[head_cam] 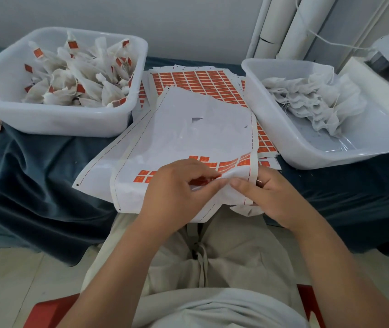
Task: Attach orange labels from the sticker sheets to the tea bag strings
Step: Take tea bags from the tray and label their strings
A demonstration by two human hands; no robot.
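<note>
The left grip (179,185) pinches an orange label (204,182) at the sheet's (184,129) near edge. The right grip (271,197), touching it, is clenched on a white fold (236,177). With both grips crowding so close, the label could stick to a fingertip or close crooked and miss the string. The string is hard to make out, and I cannot tell whether the fold is a tea bag or the sheet's corner. Labelled bags (82,67) lie left of the sheet, bare bags (307,95) right.
</note>
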